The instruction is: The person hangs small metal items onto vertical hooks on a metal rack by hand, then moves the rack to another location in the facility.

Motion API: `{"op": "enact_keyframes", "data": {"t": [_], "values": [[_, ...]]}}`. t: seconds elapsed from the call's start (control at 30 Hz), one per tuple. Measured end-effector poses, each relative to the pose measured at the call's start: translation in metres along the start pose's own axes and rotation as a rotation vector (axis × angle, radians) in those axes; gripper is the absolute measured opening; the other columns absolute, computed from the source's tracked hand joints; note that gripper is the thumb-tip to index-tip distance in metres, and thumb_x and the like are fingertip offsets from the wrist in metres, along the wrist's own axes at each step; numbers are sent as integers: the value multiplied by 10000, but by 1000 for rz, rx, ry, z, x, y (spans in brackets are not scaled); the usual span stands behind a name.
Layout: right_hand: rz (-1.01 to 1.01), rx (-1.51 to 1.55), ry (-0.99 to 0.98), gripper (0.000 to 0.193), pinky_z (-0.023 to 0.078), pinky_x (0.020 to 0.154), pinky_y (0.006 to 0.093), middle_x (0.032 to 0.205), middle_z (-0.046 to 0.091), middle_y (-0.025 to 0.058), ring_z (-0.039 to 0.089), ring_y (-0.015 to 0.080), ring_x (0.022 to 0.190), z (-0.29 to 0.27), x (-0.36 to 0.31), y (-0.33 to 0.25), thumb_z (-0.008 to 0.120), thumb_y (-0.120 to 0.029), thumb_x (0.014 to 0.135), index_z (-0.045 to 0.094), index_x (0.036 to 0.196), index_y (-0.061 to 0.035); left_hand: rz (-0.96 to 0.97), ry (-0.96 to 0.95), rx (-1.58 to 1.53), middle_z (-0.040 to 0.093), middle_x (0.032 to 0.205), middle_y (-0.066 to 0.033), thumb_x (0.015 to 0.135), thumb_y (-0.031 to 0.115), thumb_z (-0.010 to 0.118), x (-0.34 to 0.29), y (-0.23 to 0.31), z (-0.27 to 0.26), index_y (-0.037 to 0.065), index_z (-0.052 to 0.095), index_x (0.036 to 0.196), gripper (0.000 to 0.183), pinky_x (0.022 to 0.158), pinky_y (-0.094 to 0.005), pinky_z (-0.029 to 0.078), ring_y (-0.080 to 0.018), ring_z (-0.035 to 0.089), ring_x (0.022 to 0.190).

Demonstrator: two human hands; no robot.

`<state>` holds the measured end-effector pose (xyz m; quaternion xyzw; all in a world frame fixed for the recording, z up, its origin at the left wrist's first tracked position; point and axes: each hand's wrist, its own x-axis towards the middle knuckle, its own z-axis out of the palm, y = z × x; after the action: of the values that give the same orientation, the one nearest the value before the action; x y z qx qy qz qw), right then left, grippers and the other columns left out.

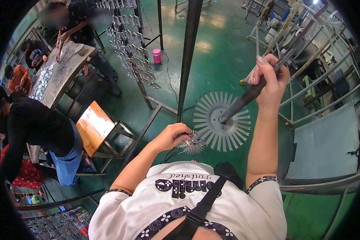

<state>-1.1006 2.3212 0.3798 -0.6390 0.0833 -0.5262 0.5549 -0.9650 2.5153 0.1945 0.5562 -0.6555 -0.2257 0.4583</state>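
If the right hand (273, 81), fingers wrapped round the dark pole (244, 99), slips, the slotted disc (213, 114) could swing and snag the metal pieces (193, 147) the left hand (171, 136) pinches just beside it.

bright | lamp (315, 2) upper right | glare: floor (224, 40), wooden seat (95, 126) | edges bent, corners black

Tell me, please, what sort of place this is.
Probably a factory workshop: small shiny parts are spread on a worktable with people around it, and metal pieces hang in rows.
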Motion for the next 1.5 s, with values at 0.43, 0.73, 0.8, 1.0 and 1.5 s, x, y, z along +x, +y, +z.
{"op": "enact_keyframes", "data": {"t": [0.43,0.73,0.8,1.0,1.5], "values": [[26,115,-54,228,340,416,224,450,417,25,411,104,399,11,-12,-9,588,-114,757,449,592,-42,-30,-48,-49,586,823,-121,751,44,611,-14,-2,5,4,571,894,154,603,-325,462,-265,573,765],[1,64,24,235,339,405,223,446,395,15,390,96,386,8,-18,-35,579,-108,758,430,587,-47,156,487,507,602,731,-78,720,-16,613,47,98,-149,46,629,843,139,546,-266,453,-164,568,608],[2,54,33,233,340,407,222,448,396,15,392,96,387,6,-20,-35,580,-108,759,432,589,-47,243,751,663,608,692,-80,721,18,633,77,140,-189,16,632,804,84,547,-246,443,-147,562,582],[0,14,88,236,341,410,220,453,401,13,401,93,391,-1,-23,-43,589,-111,758,436,590,-46,383,1320,963,608,676,-216,727,279,640,171,214,-275,-27,646,711,306,646,-402,471,-336,612,694],[-41,-52,69,254,317,410,211,461,407,-1,408,81,395,-7,-22,-36,604,-87,754,433,570,-50,106,1409,969,591,847,-232,723,223,607,228,214,-359,-23,601,903,304,703,-393,461,-347,568,791]]}}
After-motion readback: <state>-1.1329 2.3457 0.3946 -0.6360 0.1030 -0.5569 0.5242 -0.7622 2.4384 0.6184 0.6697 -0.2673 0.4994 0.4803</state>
